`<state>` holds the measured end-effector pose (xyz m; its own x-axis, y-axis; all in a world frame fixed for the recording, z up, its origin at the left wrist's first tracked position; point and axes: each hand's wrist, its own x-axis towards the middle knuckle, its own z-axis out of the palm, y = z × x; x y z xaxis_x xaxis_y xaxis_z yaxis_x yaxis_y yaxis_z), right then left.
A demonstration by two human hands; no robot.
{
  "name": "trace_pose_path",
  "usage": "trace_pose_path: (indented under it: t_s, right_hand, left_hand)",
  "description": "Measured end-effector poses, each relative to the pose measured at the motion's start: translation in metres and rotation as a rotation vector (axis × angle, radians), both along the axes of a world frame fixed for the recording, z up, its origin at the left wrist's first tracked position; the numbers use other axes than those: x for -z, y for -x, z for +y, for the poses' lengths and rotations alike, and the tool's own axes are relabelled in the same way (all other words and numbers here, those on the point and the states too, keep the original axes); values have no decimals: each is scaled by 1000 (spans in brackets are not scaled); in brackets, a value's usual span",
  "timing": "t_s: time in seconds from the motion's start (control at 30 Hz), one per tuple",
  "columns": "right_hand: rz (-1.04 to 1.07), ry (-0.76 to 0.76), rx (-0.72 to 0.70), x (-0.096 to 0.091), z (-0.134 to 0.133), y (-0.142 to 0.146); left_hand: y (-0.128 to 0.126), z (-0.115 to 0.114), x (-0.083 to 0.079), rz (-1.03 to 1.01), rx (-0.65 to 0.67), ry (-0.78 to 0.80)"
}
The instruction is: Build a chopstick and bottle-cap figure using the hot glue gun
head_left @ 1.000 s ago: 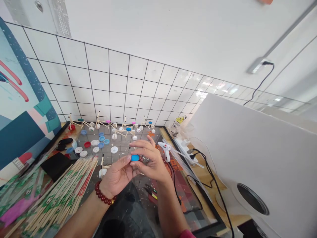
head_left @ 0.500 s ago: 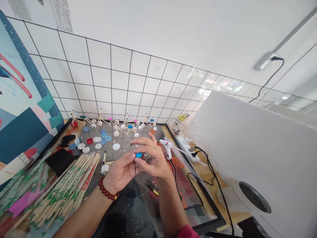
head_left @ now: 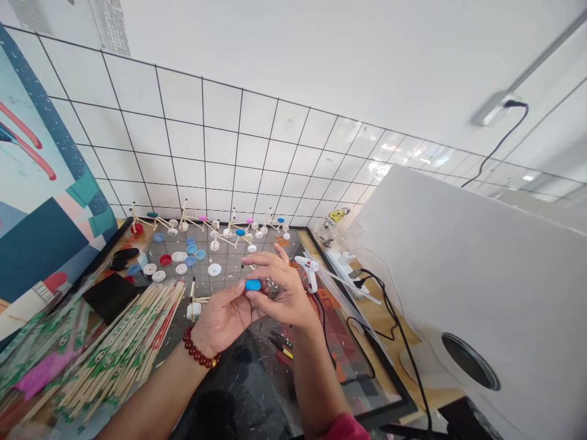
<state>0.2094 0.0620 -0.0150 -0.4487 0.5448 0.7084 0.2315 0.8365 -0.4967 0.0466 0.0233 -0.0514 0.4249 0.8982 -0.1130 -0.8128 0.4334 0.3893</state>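
Observation:
A small, smooth blue piece [head_left: 253, 285], rounded and clay-like, sits between both my hands above the table. My left hand [head_left: 227, 316], with a dark red bead bracelet [head_left: 197, 350] at the wrist, pinches it from the left near the thumb tip. From the other side, my right hand [head_left: 285, 294] grips it with thumb and forefinger, the other fingers lifted. A small stick model on a white bottle cap [head_left: 193, 311] stands just left of my left hand. Right of my right hand lies a white glue gun [head_left: 308, 272].
Finished-looking stick models with coloured ovals [head_left: 241, 233] line the back. Loose bottle caps [head_left: 214, 269] lie before them. Wrapped chopsticks [head_left: 123, 354] and a black square [head_left: 110, 297] are at left. A power strip [head_left: 342, 269], black cables and a large white panel [head_left: 458, 263] stand right.
The blue piece has turned between my fingers, and more of its surface shows now. Both hands stay in nearly the same place; the view has shifted slightly.

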Motion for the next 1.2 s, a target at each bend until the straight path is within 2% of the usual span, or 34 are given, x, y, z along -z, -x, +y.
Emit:
trace_pose_path:
  t_s: [0.17,0.23,0.33,0.47,0.53,0.63,0.83,1.2]
  right_hand:
    - [1,-36,-4,0,-1,1]
    - [6,-50,28,0,-1,1]
    - [14,-72,93,0,1,0]
    - [-23,-120,157,3,3,-1]
    - [-50,-150,168,5,5,0]
    - [-80,-191,167,8,6,3]
    - [-93,-201,161,12,7,6]
    - [-77,-183,144,14,9,6]
  left_hand:
    - [-1,-2,-11,43,-21,49]
    - [-3,-1,-18,85,-103,111]
    - [-5,0,-26,167,-295,176]
    - [-8,-1,-27,346,-448,38]
    - [-8,-3,-26,447,-462,-52]
    - [-10,-6,-23,537,-477,-93]
    - [-9,-3,-17,555,-493,-74]
    - [-10,-4,-23,562,-460,-84]
